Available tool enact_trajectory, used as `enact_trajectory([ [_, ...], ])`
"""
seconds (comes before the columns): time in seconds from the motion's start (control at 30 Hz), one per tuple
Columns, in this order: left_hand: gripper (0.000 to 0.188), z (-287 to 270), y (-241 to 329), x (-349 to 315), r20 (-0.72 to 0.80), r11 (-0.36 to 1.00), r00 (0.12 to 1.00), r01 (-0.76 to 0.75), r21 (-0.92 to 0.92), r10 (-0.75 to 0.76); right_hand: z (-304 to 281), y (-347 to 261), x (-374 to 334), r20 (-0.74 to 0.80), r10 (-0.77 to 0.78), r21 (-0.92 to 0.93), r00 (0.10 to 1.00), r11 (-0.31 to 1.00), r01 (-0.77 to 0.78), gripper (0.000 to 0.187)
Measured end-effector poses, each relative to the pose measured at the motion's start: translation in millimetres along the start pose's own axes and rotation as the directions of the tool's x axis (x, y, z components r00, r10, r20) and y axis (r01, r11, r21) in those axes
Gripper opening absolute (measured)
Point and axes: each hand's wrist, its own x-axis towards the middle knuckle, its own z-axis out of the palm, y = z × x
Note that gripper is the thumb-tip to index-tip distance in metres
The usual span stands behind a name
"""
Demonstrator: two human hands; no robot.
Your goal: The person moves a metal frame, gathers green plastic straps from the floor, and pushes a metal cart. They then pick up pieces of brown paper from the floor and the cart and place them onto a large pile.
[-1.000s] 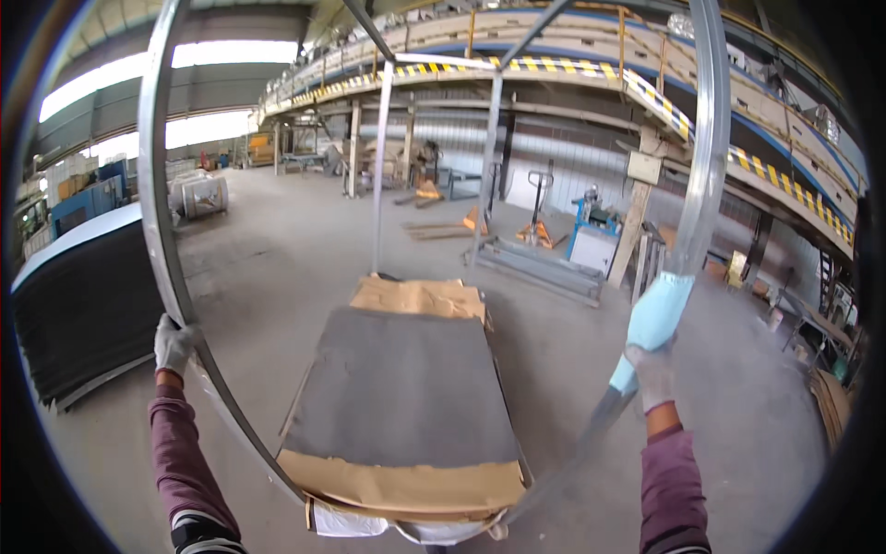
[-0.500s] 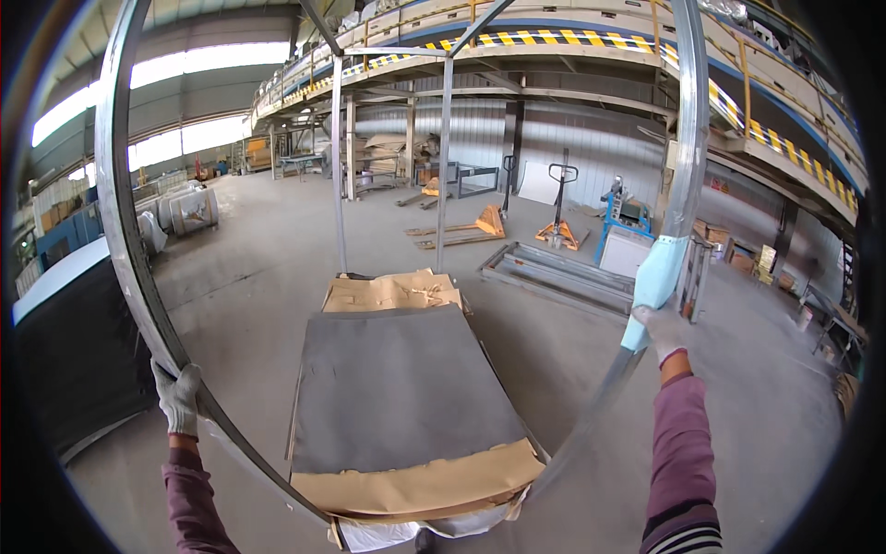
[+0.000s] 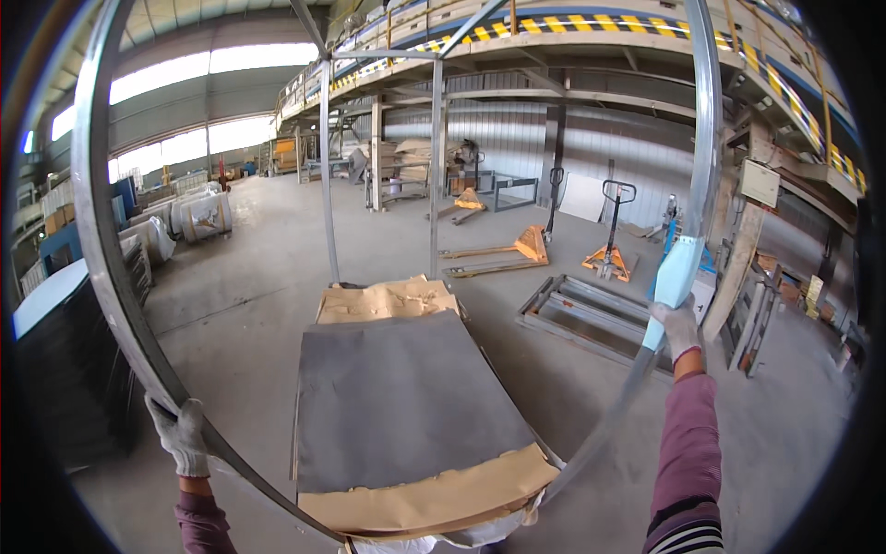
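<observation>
My left hand, in a whitish knit glove, is closed around the left upright of a tall grey metal frame. On the right, my gloved right hand grips the other near upright, at the lower end of a light blue wrap around it. Between the uprights lies a flat stack topped by a dark grey sheet. Brown cardboard shows under the sheet at its near end, and crumpled brown cardboard at its far end. White wrapping pokes out below the near edge.
Ahead to the right are orange pallet jacks and a low metal frame on the floor. A dark stack stands close on the left, with wrapped rolls beyond. A post rises at right under a striped platform.
The pallet jacks and low frame have slid right in view and look nearer. The dark stack at left has shifted outward and back. Both hands keep their hold on the uprights.
</observation>
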Motion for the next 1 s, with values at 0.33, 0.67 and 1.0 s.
enact_trajectory([
  [0.33,0.077,202,-126,80,-0.031,0.994,0.999,-0.014,0.105,0.017,246,5,157,0.118,-0.061,0.098,0.991,0.994,0.049,0.067],
  [0.67,0.073,411,-257,180,-0.059,0.996,0.998,0.017,0.087,-0.012,513,21,319,0.157,-0.065,0.266,0.985,0.964,0.021,0.07],
  [1.0,0.074,600,-393,317,-0.146,0.978,0.983,0.135,0.158,-0.112,773,-6,443,0.219,-0.049,0.322,0.975,0.946,-0.025,0.074],
])
